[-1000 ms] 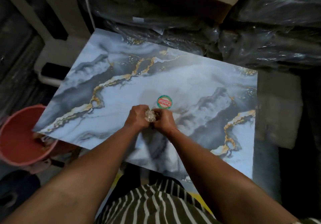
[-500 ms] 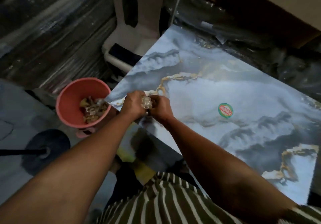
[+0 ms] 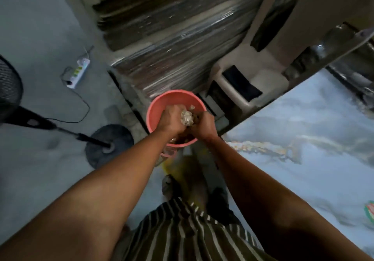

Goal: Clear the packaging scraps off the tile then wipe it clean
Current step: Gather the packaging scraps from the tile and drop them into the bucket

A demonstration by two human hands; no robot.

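A crumpled wad of clear packaging scrap point(image 3: 187, 117) is pinched between my left hand point(image 3: 171, 120) and my right hand point(image 3: 204, 125). Both hands hover over the open mouth of a pink bucket point(image 3: 159, 106) on the floor, which holds more scraps, mostly hidden by my hands. The marble-patterned tile point(image 3: 303, 139), blue-grey with gold veins, lies to the right. A round green and red sticker point(image 3: 370, 212) shows at its right edge.
A standing fan with a round dark base point(image 3: 110, 145) is on the grey floor to the left. A white power strip point(image 3: 78, 72) lies further back. Plastic-wrapped stacks point(image 3: 172, 44) and a beige plastic chair point(image 3: 242, 82) stand behind the bucket.
Both hands carried the scrap wad left, from over the tile near the sticker, past the tile's corner, to above the pink bucket. The view swung left with them.
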